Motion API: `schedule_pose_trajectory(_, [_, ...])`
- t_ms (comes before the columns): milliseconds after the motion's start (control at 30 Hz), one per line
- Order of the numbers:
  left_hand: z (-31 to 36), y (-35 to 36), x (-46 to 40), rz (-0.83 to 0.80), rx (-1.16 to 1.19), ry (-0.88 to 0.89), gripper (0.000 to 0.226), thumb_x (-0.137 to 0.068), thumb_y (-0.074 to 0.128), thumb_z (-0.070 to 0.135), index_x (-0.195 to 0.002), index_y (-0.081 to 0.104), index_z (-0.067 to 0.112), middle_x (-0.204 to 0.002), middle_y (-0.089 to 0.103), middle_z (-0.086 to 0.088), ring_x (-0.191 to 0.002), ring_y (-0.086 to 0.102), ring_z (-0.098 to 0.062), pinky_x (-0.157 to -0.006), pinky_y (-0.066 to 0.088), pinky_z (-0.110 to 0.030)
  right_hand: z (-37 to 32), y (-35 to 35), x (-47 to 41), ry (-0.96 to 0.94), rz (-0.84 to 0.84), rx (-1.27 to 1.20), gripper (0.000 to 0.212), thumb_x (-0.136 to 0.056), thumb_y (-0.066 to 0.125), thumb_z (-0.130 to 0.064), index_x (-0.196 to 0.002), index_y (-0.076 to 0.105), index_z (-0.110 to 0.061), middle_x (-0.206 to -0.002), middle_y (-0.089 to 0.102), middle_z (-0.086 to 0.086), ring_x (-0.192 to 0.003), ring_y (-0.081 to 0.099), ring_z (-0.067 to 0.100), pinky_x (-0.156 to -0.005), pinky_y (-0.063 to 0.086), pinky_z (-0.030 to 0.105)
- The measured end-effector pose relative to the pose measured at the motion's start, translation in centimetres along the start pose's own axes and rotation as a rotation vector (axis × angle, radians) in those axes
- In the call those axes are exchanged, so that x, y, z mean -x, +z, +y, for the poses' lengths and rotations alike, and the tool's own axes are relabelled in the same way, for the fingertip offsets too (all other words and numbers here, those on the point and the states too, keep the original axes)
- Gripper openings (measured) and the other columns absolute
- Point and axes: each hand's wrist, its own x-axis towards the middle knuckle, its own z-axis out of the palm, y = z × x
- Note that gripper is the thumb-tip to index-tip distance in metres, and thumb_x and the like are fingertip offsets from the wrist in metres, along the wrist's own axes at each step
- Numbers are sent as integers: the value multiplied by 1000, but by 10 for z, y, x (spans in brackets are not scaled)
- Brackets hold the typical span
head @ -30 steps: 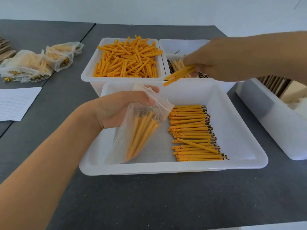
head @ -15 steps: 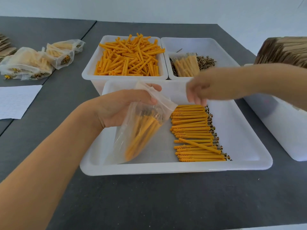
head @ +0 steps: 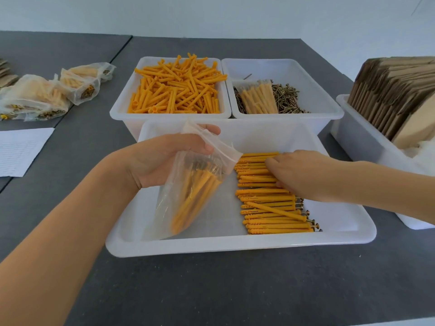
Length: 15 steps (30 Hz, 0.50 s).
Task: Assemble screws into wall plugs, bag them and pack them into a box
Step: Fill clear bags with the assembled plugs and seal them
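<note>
Right now our right hand (head: 299, 175) sits on the far end of the row of orange wall plugs with brass screws in them (head: 270, 203). Fingers are curled down over the top few plugs; whether they're actually pinched yet we can't tell. The plugs lie side by side with their long axis left-right and screw heads to the right, so our hand comes at them from the head end. Our left hand (head: 164, 158) grips the clear zip bag (head: 188, 196) by its mouth, just left of the row, mouth tilted up toward the right hand. It's already part-filled with assembled plugs. Next move looks like a short carry leftward, tips first into the bag.

Containers:
- wide shallow white plastic tray (head: 235, 245) on the grey desk (head: 211, 290): the row, and the bag's lower end.
- white bin behind-left (head: 122, 114): loose orange plugs.
- white bin behind-right (head: 329, 114): loose screws, with a filled bag on top.
- white bin far right (head: 367, 147): flat brown cardboard boxes (head: 395, 90).
- filled bags (head: 47, 95) lie far left on the desk.
</note>
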Motion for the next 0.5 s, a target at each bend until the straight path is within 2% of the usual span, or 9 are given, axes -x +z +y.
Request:
schedule_pose_trajectory(67, [1,3,0,77,-166,18,52,-65,58,17,-117,59,18,-117,60,-11,-106,59,-24,-98,49,-43,2,3,1,-39,31,9,11,-102,44,-31,-106,41,-21,-100,52,-5,-92,54,16,-82,45,28])
schedule_pose_trajectory(100, [1,4,0,97,-168,23,53,-65,58,18,-118,59,17,-119,59,-11,-108,58,-24,-102,46,-45,3,3,3,-62,24,-3,13,-102,44,-33,-109,42,-22,-99,50,-7,-92,52,14,-81,43,26])
schedule_pose_trajectory(233, [3,6,4,108,-163,22,54,-65,59,16,-119,59,15,-120,59,-11,-110,57,-24,-104,44,-46,1,6,8,-108,-33,6,22,-100,44,-44,-108,45,-24,-92,41,-11,-79,43,10,-76,42,24])
schedule_pose_trajectory(333, [4,9,5,97,-191,13,60,-60,66,7,-119,57,15,-119,57,-10,-112,54,-24,-105,43,-44,2,5,8,-77,-56,-2,26,-102,39,-45,-112,50,-24,-96,48,-10,-83,50,11,-82,49,29])
schedule_pose_trajectory(400, [6,12,5,90,-208,14,52,-67,63,8,-117,55,16,-119,55,-8,-110,54,-22,-106,42,-43,3,-5,9,-62,-74,-27,23,-103,37,-43,-113,48,-26,-95,52,-9,-87,55,12,-84,52,33])
schedule_pose_trajectory(467, [9,13,5,84,-250,17,37,-78,63,4,-111,54,19,-119,53,-8,-109,51,-20,-107,40,-42,8,-16,12,-49,-60,-49,11,-104,37,-35,-109,45,-30,-86,51,-9,-78,56,10,-70,52,29])
schedule_pose_trajectory(500, [9,14,6,84,-263,23,35,-77,64,5,-107,54,21,-118,52,-7,-109,51,-20,-107,40,-42,14,-25,15,-18,-30,-63,7,-103,39,-28,-106,43,-33,-82,50,-9,-73,54,8,-61,48,24])
